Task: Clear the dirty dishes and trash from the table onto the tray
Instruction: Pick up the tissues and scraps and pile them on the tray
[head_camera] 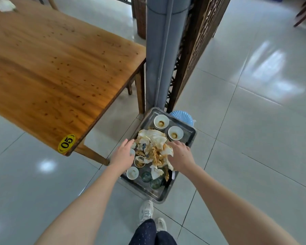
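Note:
A metal tray [190, 134] sits low beside the wooden table [51, 68], loaded with white bowls [161, 122], small cups [132, 172], green glasses [146, 176] and a heap of soiled napkins and food scraps [153, 144]. My left hand [122, 153] reaches over the tray's left edge, fingers extended, touching a small white cup there. My right hand [180, 154] rests on the right side of the napkin heap, fingers bent down into it; whether it grips the napkins is hidden. The table top carries only crumbs and a crumpled white tissue [4, 4] at its far corner.
A grey pillar [159, 50] and a dark lattice screen [201, 41] stand just behind the tray. A light blue ribbed stool [183, 117] peeks out under the tray's far end. My feet [146, 211] are on the glossy tiled floor in front of the tray.

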Action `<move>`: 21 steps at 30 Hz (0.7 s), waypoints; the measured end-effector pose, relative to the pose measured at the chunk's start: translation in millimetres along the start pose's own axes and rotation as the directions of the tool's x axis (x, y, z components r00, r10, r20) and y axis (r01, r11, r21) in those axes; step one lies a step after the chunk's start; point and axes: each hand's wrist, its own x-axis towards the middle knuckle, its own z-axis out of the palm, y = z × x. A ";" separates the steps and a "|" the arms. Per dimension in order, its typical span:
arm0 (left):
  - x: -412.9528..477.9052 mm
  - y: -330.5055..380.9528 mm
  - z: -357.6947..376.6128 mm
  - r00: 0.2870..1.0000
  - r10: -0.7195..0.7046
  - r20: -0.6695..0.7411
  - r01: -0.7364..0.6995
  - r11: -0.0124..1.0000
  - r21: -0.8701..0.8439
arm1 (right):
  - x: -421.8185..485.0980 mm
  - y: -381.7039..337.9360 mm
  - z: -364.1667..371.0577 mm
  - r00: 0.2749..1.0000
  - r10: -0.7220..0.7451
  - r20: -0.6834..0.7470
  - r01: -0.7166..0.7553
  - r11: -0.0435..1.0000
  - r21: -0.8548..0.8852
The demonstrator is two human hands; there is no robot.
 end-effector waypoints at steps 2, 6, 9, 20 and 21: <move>-17.0 -8.9 -3.6 0.998 -0.030 -0.054 0.030 1.000 0.003 | -8.6 -5.5 -1.6 1.000 -0.014 -0.010 0.014 1.000 0.002; -58.1 -30.9 -15.6 0.985 -0.094 -0.144 0.097 0.995 0.017 | -28.4 -25.9 -0.7 0.995 -0.095 -0.039 0.095 0.995 -0.018; -88.3 -51.0 -28.7 0.973 -0.130 -0.188 0.131 0.991 -0.009 | -43.3 -50.3 3.7 0.989 -0.145 0.013 0.145 0.987 -0.066; -156.5 -175.2 -118.6 0.917 -0.227 -0.327 0.245 0.969 0.016 | -49.5 -205.5 14.0 0.900 -0.434 -0.044 0.422 0.891 -0.169; -161.2 -191.7 -128.5 0.911 -0.242 -0.334 0.262 0.965 0.016 | -48.3 -224.7 18.0 0.891 -0.452 -0.036 0.439 0.880 -0.183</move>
